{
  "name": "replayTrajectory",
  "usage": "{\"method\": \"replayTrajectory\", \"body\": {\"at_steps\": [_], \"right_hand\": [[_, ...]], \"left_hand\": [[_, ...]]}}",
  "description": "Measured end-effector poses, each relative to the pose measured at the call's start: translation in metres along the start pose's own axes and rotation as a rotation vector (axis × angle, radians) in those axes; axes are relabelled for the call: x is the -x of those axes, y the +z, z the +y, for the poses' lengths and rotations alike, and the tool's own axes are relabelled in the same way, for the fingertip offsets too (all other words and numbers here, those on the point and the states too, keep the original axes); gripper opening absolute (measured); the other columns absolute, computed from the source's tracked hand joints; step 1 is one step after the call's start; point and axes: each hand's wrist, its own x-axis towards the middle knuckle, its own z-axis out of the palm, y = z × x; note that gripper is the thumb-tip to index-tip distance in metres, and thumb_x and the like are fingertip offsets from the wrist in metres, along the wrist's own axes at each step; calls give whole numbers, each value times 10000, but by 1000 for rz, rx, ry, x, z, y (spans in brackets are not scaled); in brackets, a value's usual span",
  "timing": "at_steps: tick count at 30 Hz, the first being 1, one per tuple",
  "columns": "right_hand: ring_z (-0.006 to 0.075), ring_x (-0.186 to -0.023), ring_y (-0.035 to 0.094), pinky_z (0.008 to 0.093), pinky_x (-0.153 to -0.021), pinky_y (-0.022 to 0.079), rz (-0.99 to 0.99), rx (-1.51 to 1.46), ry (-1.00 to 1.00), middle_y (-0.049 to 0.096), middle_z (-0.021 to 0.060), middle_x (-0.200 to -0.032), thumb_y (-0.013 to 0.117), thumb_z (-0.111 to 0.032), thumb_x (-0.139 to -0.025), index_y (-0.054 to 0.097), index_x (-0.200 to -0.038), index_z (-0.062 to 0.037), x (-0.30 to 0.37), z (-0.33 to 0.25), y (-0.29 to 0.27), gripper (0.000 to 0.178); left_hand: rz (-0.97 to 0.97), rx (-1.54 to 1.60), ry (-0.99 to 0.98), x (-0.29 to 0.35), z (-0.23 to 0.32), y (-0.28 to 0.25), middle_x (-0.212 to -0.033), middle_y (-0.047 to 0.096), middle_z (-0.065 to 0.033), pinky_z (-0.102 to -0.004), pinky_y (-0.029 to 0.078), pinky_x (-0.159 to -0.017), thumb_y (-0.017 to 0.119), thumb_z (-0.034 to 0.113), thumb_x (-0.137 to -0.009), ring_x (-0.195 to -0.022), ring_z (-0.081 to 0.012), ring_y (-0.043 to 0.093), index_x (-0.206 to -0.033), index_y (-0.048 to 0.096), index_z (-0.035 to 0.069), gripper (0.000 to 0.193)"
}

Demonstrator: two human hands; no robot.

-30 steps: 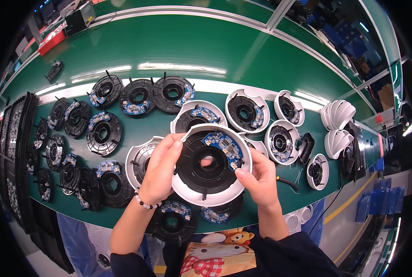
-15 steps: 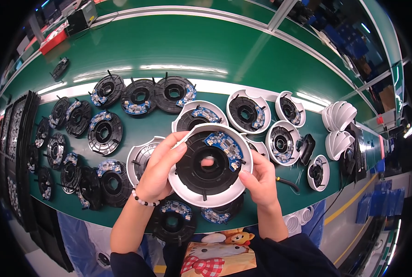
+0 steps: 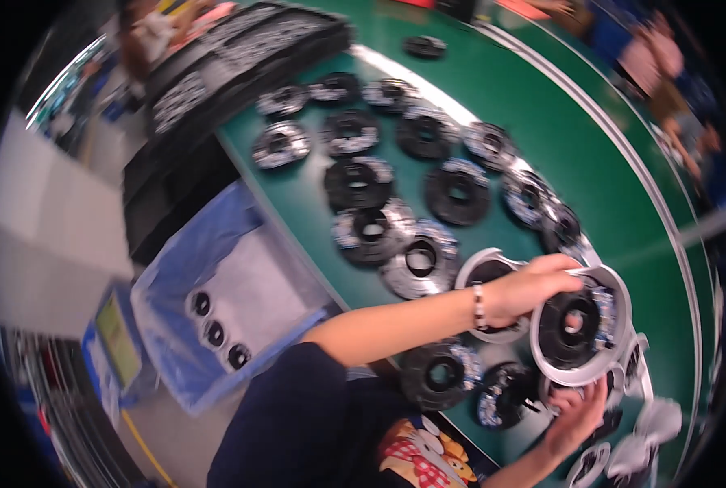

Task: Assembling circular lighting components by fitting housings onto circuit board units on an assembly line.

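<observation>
A white round housing (image 3: 582, 376) has a black disc (image 3: 560, 346) and a curved blue circuit board (image 3: 605, 317) inside. My left hand (image 3: 534, 289) grips its upper left rim, the thumb laid over the edge. Through the disc's centre hole a bit of finger shows. Just below the housing is my right hand (image 3: 578, 415), blurred, with its fingers apart; whether a fingertip touches the rim I cannot tell. Another white housing (image 3: 470, 276) lies partly behind my left wrist. Close by on the table is a black disc with a board (image 3: 440, 374).
Several black discs (image 3: 359, 183) with boards cover the green table (image 3: 558, 154). A black tray stack (image 3: 241, 65) stands at its far left end. Left of the table is a bin lined with blue plastic (image 3: 176, 281), holding a few small black-centred parts. White shells (image 3: 656, 423) sit at lower right.
The view has swung left, bringing the lined bin into sight. My left hand still grips the housing. My right hand has come off its right rim and now sits below it.
</observation>
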Motion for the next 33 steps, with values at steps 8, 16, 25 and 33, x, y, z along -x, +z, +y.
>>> {"method": "replayTrajectory", "body": {"at_steps": [8, 16, 25, 33], "right_hand": [[288, -652, 580, 263, -538, 507, -121, 70, 74, 426, 282, -1121, 411, -293, -854, 327, -1176, 101, 1, -24, 13, 516], [305, -653, 577, 321, -567, 518, -139, 201, -26, 470, 280, -1037, 353, -129, -869, 392, -1103, 108, 0, -30, 20, 335], [100, -675, 544, 160, -575, 440, -331, 546, -92, 470, 166, -1133, 346, -247, -880, 374, -1181, 27, -2, -37, 23, 408], [118, -702, 547, 201, -621, 426, -417, 634, -121, 500, 168, -1094, 389, -259, -869, 392, -1166, 44, 10, -56, 35, 424]], "left_hand": [[434, -111, 444, 180, 50, -16, -1118, 460, -160, -345, 376, -895, 438, 145, -796, -1010, -239, 485, -1135, 369, -49, 397], [1375, -141, 779, 419, 13, -144, -984, 539, -75, -256, 420, -783, 372, 109, -841, -890, -133, 519, -1043, 469, -8, 253], [1595, -105, 123, 515, -113, -313, -780, 544, -52, -235, 417, -398, 437, 134, -768, -602, -118, 546, -1087, 435, 23, 337], [1605, -473, -369, 544, -227, -397, -936, 567, -163, -315, 397, -819, 447, 80, -689, -900, -247, 536, -1020, 514, -10, 349]]}}
